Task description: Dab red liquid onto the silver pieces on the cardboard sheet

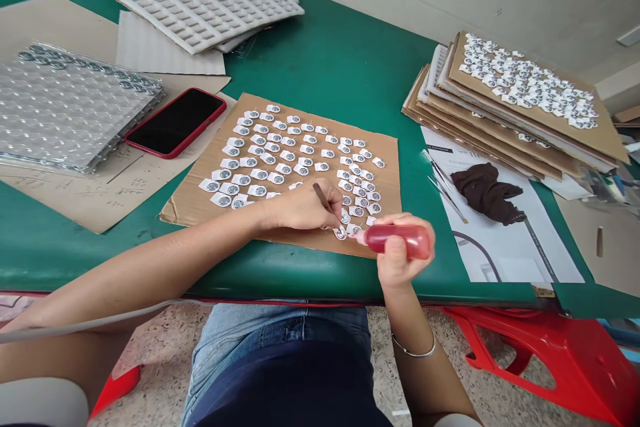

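My right hand (399, 269) is wrapped round a small squeeze bottle (400, 240) of red liquid, its pale nozzle pointing left. The nozzle tip is close to a small round piece on a white tab (341, 234); whether it touches, I cannot tell. My left hand (307, 207) is closed on a thin dark brown tool (321, 196), whose lower end is hidden by the fingers. Both hands work at the front edge of a cardboard sheet (210, 213). Rows of similar round pieces on white tabs (259, 191) lie across this sheet.
A phone in a red case (176, 123) lies left, beside a clear plastic tray (65, 113). Foam trays (210, 3) stand behind. At right are stacked boards with more pieces (525, 83), metal tweezers (445, 187) and a dark cloth (485, 192). A cable (100, 323) crosses my left arm.
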Demonstrator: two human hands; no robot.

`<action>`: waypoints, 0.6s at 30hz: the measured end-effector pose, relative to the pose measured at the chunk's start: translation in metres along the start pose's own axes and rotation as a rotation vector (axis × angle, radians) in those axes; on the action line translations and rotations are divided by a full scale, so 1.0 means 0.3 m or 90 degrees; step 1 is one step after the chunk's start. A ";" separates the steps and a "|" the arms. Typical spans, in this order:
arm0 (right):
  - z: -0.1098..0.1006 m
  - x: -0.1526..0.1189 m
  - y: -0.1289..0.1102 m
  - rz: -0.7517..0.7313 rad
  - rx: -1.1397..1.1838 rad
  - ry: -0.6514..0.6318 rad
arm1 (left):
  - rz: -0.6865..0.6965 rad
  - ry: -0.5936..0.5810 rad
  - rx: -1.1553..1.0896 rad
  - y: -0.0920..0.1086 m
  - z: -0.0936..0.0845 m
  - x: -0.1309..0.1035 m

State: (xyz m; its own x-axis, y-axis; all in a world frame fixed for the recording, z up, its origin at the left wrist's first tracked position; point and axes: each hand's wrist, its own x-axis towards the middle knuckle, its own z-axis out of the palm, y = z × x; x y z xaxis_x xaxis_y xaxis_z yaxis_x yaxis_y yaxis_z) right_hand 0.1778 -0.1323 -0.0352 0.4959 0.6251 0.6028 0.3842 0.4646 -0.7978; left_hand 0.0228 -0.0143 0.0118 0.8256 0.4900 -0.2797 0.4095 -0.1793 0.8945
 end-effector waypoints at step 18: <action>0.117 0.128 -0.037 0.087 0.131 0.121 | 0.007 0.135 0.041 -0.062 -0.034 -0.146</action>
State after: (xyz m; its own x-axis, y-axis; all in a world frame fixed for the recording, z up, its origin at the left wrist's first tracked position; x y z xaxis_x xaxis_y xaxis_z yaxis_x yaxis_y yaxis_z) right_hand 0.1651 -0.0915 -0.0036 0.6765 0.5705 0.4657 0.1477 0.5144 -0.8447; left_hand -0.0248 -0.0237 0.0111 0.7329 0.6549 -0.1845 0.4307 -0.2367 0.8709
